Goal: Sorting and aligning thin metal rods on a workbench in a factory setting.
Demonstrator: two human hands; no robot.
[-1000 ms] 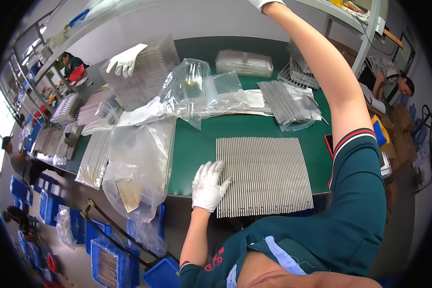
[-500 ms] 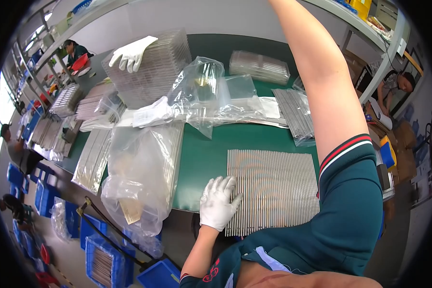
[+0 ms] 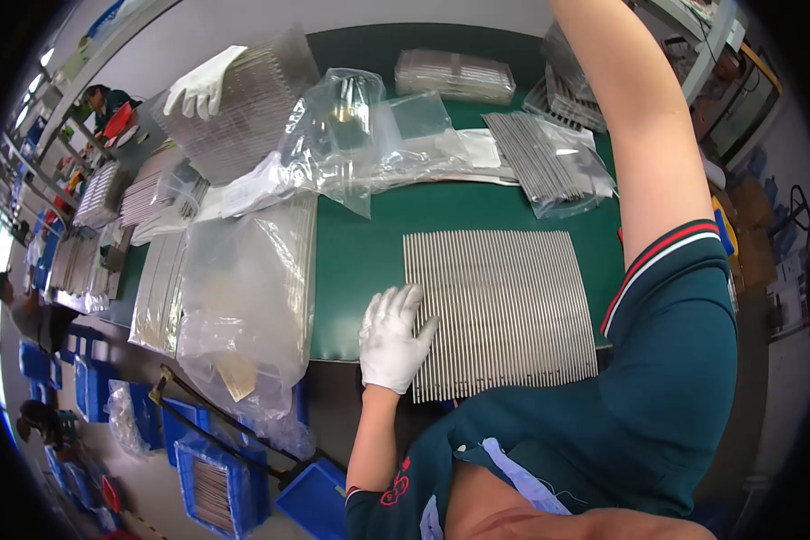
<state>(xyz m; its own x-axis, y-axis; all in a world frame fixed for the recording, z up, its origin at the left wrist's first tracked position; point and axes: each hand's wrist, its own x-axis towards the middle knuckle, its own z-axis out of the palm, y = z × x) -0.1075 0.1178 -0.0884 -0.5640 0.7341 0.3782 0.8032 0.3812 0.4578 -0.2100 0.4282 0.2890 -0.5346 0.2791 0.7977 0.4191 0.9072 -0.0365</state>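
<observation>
leftward of the metal rods lie plastic bags.

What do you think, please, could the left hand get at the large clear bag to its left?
Probably yes: the left hand is open at the metal rods' left edge, and mostly green tabletop shows between it and the bag.

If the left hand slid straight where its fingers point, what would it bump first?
Besides the rods that the left hand overlaps, probably the clear bag across the green table, though depth is unclear.
</observation>
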